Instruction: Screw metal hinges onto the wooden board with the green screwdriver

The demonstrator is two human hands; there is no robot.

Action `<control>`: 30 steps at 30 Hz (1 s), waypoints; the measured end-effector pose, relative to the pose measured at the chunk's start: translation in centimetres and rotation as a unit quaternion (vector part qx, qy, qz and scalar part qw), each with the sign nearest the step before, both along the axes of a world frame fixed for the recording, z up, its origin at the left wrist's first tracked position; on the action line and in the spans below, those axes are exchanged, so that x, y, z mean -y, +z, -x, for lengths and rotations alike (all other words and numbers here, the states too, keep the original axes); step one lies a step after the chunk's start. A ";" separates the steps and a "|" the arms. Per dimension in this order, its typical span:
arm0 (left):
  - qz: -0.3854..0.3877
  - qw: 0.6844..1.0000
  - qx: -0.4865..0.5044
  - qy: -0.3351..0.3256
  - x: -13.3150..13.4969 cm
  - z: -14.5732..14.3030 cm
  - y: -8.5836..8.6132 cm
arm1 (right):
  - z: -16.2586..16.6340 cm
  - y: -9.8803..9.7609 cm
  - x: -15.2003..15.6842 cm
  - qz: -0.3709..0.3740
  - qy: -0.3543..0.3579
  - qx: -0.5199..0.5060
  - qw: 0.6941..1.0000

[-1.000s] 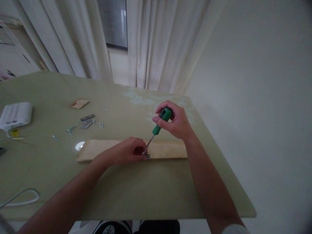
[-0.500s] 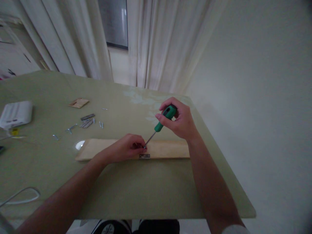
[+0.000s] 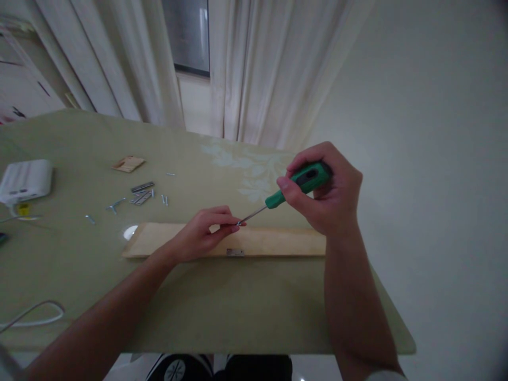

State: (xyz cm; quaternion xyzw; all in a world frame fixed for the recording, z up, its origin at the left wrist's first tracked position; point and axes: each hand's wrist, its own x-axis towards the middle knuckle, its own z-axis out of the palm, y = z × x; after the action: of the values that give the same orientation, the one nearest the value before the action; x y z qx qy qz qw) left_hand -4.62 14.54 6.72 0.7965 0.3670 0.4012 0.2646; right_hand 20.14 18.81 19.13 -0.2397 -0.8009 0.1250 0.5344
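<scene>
My right hand is closed around the green handle of a screwdriver, which is tilted down to the left. Its tip meets the fingertips of my left hand, pinched together over the board. Between those fingertips a small screw partly shows at the screwdriver's tip. Below them lies a long pale wooden board, flat on the table. A small metal hinge plate sits at the board's near edge, just under my left hand.
Several loose screws and some metal hinges lie left of centre on the green table cover. Behind them is a small wooden piece. A white power adapter and a white cable are at far left.
My right hand has moved right, and the screwdriver leans flatter. My left hand has lifted slightly away from the hinge plate, with the screwdriver tip still at its fingertips.
</scene>
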 end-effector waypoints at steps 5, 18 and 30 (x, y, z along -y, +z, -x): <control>-0.009 1.000 0.001 0.009 0.1 -0.1 -0.1 | 0.1 0.1 0.3 0.006 -0.040 0.015 0.999; 0.076 0.997 -0.023 -0.021 0.1 0.1 0.8 | 0.5 0.0 0.2 0.017 -0.043 0.027 0.999; 0.176 0.980 -0.071 -0.058 -0.4 1.0 0.0 | 1.4 0.0 1.3 0.031 -0.015 0.098 0.995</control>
State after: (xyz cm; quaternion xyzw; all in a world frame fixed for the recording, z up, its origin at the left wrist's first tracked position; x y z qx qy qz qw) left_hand -5.58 14.90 6.70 0.7840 0.4028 0.2564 0.3967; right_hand 18.78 17.50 19.13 -0.2794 -0.8416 0.1176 0.4470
